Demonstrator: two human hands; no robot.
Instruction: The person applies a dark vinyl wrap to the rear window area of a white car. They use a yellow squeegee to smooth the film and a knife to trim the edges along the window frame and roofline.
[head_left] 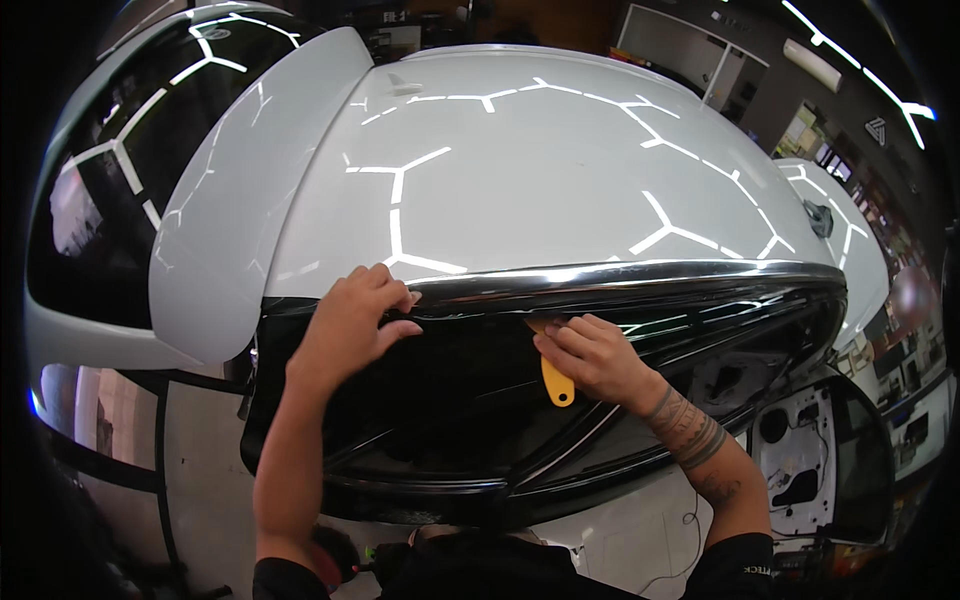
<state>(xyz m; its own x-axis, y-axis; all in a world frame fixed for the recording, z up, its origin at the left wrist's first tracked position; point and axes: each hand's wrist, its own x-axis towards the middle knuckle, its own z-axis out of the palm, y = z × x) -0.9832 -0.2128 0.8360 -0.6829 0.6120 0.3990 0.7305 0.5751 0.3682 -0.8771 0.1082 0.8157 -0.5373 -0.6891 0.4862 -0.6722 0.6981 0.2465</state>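
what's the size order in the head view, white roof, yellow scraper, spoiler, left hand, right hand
Largest to smallest, as they look:
1. White roof
2. Spoiler
3. Left hand and right hand, too alike to rank
4. Yellow scraper, partly covered by fingers

One left hand (355,318) and one right hand (602,358), so two in all from here, with two forearms (288,460) and two black sleeves (745,570); one yellow scraper (557,380); one white car roof (560,190), one fin antenna (404,87), one spoiler (265,180), one chrome strip beside the hands (560,278); one car door standing open (812,440)
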